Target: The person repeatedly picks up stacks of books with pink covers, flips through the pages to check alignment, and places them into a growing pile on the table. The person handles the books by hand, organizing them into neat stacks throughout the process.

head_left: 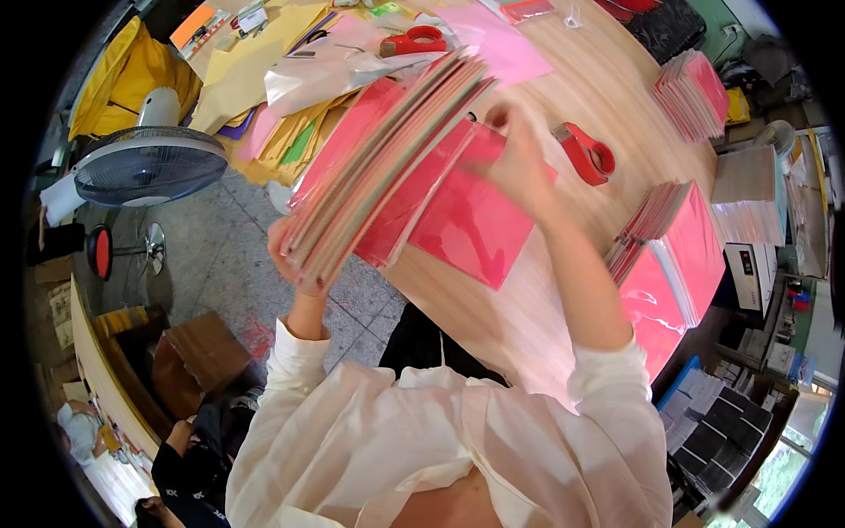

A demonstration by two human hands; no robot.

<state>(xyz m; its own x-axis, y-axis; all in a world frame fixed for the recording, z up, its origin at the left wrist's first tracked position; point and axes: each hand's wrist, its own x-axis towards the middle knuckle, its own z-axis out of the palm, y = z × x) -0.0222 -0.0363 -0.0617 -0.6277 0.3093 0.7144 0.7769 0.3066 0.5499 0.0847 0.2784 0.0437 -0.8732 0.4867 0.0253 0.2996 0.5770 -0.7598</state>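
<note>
We look down at our two bare hands over a pale wood table (634, 79). Our left hand (295, 260) has the lower end of a thick stack (387, 167) in its grip, fingers and thumb pinching it from both sides. The stack is made of many thin packs, their edges brown, grey and green, with a glossy red face showing at its upper left. It slants up and to the right, and its lower end reaches out past the near left edge of the table.

Our right hand (519, 167) is blurred, to the right of the stack and above a red packet (480, 233) that lies near the table's near edge. We cannot tell whether this grip is spread or pinching something.

Just right of that hand, toward the middle of the table, lies a red tape dispenser (588, 157). Along the table's right edge stand piles of red packs: one group (678, 246) toward the near right corner, another pile (691, 97) farther back. At the table's far left corner, yellow paper (255, 62) and a crumpled plastic bag (326, 75) lie in a heap. A pink sheet (515, 48) rests by the far edge. Beyond the table's left edge stands a fan (150, 167) on the grey floor (202, 255).
</note>
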